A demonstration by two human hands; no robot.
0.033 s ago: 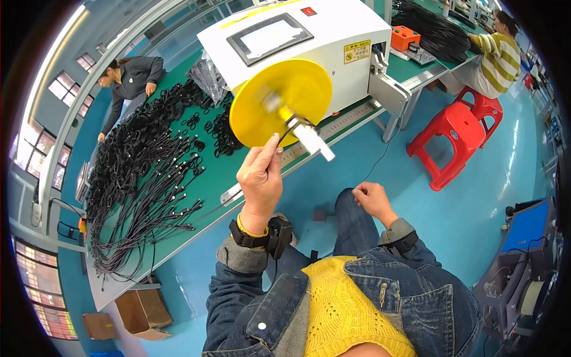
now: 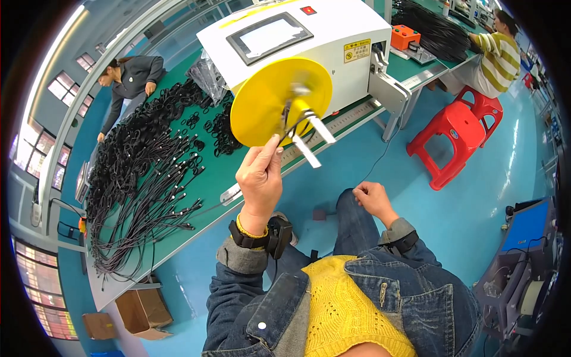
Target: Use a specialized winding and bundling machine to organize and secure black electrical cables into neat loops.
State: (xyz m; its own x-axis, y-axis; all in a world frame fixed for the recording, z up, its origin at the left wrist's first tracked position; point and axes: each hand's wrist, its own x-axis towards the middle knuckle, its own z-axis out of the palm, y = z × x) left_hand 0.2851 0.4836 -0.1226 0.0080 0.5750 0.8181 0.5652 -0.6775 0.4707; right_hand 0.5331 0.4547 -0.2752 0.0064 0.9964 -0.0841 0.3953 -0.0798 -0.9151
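My left hand is raised in front of a yellow disc on the side of a white winding machine. Its thumb and forefinger pinch a black cable that runs to the winding head. Two white prongs stick out from that head, with some cable looped around them; the middle of the disc is blurred by motion. Above my right knee, my right hand is closed, fingers curled, and nothing shows in it. A thin cord hangs behind it from the table side.
Black cables are heaped on the green table at left. Red stools stand at right. An orange box sits beyond the machine. A cardboard box lies at lower left. One person works at far left, another at far right.
The winding head has turned: the prongs, seen before as one blurred white bar, now show as two apart. Both my hands have stayed nearly in place.
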